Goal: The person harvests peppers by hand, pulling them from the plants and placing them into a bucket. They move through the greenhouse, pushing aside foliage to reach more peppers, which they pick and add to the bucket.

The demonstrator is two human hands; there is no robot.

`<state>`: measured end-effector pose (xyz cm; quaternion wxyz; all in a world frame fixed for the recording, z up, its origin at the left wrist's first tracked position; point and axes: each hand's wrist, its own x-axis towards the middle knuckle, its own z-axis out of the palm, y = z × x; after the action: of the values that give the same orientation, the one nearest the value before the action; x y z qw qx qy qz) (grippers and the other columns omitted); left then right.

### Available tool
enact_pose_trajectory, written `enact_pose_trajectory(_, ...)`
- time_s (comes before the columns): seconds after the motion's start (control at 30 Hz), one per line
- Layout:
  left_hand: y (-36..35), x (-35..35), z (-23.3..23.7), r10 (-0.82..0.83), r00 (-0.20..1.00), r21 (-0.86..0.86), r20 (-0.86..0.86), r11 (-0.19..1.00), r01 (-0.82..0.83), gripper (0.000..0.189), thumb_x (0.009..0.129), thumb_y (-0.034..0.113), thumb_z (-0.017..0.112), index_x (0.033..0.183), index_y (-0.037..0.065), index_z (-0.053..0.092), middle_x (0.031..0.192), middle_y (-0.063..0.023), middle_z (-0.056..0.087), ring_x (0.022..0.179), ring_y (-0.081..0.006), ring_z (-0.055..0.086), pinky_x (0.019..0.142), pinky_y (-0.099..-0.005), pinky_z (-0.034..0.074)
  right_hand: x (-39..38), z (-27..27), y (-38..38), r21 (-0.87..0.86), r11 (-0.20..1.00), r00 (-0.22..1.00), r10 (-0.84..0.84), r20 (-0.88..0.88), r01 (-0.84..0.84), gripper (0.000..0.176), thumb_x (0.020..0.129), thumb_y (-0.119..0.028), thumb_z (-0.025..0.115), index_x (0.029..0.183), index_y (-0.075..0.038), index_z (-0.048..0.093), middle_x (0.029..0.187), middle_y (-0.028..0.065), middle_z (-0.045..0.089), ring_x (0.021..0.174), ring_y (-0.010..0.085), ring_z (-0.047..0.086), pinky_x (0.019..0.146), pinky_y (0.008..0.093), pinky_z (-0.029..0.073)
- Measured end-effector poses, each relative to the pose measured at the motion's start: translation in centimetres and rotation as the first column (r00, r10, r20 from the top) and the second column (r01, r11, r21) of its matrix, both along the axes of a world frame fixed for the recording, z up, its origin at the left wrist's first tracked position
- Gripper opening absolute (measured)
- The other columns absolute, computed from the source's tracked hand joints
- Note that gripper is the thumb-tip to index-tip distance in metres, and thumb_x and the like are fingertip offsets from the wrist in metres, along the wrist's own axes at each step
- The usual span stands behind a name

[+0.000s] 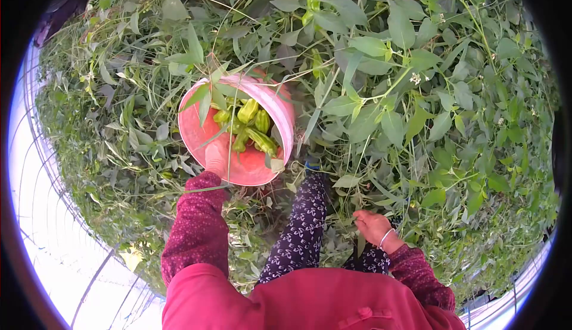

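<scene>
A pink bucket (193, 128) tilts toward me among the plants, with several green peppers (249, 110) lying inside it. My left hand (217, 156) reaches over the near rim and is closed on it, the fingers partly blending with the pink wall. Lower right, my right hand (373, 228), with a pale bangle (386, 238) at the wrist, is held low by the stems beside my leg. Its fingers are curled together, and whatever they may hold is hidden. Another green pepper (311, 7) hangs on a plant beyond the bucket.
Dense leafy pepper plants (393, 115) and long grass surround me. Grass blades cross in front of the bucket's mouth. My patterned trouser leg (301, 222) stands between both hands. White sheeting with thin dark lines (53, 240) runs along the left side.
</scene>
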<state>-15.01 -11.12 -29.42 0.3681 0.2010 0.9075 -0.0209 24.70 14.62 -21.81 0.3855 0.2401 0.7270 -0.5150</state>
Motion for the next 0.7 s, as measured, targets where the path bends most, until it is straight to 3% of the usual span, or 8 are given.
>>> enact_pose_trajectory(0.07, 0.9, -2.1, 0.5, 0.131, 0.982, -0.018, -0.137, 0.991, -0.135, 0.021, 0.083, 0.020, 0.053, 0.101, 0.009, 0.059, 0.088, -0.0163, 0.064, 0.087, -0.0297, 0.062, 0.074, -0.0392, 0.047, -0.5, 0.2, 0.1, -0.010, 1.000, 0.999, -0.029, 0.020, 0.029, 0.027, 0.084, -0.021, 0.051, 0.107, -0.008, 0.054, 0.099, 0.0170, 0.061, 0.090, 0.0352, 0.058, 0.078, 0.0418, 0.046)
enact_pose_trajectory(0.13, 1.8, -4.7, -0.2, 0.313, 0.934, 0.100, -0.171, 0.949, -0.299, 0.029, 0.088, 0.031, 0.049, 0.102, 0.008, 0.059, 0.088, -0.0169, 0.064, 0.087, -0.0287, 0.062, 0.074, -0.0381, 0.047, -0.7, 0.0, -0.2, -0.014, 0.999, 0.999, -0.040, 0.027, 0.040, 0.026, 0.084, -0.021, 0.051, 0.107, -0.008, 0.054, 0.098, 0.0170, 0.061, 0.090, 0.0352, 0.058, 0.078, 0.0414, 0.047)
enact_pose_trajectory(0.2, 1.8, -7.6, -1.9, 0.286, 0.935, 0.210, -0.209, 0.947, -0.243, 0.036, 0.090, 0.037, 0.045, 0.107, 0.008, 0.057, 0.094, -0.0170, 0.064, 0.089, -0.0284, 0.062, 0.074, -0.0370, 0.048, -0.3, -0.5, -0.6, -0.006, 0.999, 0.999, -0.035, 0.021, 0.035, 0.026, 0.084, -0.021, 0.052, 0.106, -0.007, 0.054, 0.098, 0.0168, 0.061, 0.089, 0.0351, 0.058, 0.077, 0.0412, 0.047)
enact_pose_trajectory(0.27, 3.2, -10.0, -2.5, -0.009, 0.930, 0.159, -0.367, 0.985, 0.073, 0.039, 0.090, 0.038, 0.045, 0.115, 0.009, 0.054, 0.098, -0.0157, 0.064, 0.090, -0.0285, 0.062, 0.075, -0.0364, 0.048, 0.0, -1.0, -1.0, -0.003, 0.999, 0.999, -0.038, -0.006, 0.038, 0.025, 0.084, -0.021, 0.053, 0.106, -0.007, 0.054, 0.098, 0.0167, 0.061, 0.089, 0.0351, 0.058, 0.077, 0.0411, 0.047)
enact_pose_trajectory(0.37, 9.1, -9.0, 2.7, 0.139, 0.974, 0.092, -0.179, 0.988, -0.124, 0.037, 0.087, 0.028, 0.049, 0.119, 0.009, 0.052, 0.110, -0.0138, 0.059, 0.108, -0.0279, 0.054, 0.092, -0.0335, 0.042, 0.2, -1.2, -1.4, -0.004, 0.999, 0.999, -0.037, 0.004, 0.037, 0.025, 0.084, -0.020, 0.053, 0.105, -0.007, 0.055, 0.098, 0.0166, 0.061, 0.089, 0.0350, 0.058, 0.078, 0.0408, 0.047)
enact_pose_trajectory(0.7, 3.6, -9.3, -1.9, -0.135, 0.960, -0.168, -0.247, 0.981, 0.094, 0.037, 0.079, 0.031, 0.057, 0.108, 0.007, 0.058, 0.095, -0.0145, 0.063, 0.094, -0.0294, 0.059, 0.083, -0.0360, 0.046, 0.4, -1.5, -1.9, -0.014, 1.000, 0.996, -0.024, 0.091, 0.025, 0.025, 0.085, -0.021, 0.051, 0.106, -0.007, 0.054, 0.102, 0.0164, 0.061, 0.092, 0.0341, 0.058, 0.080, 0.0406, 0.046)
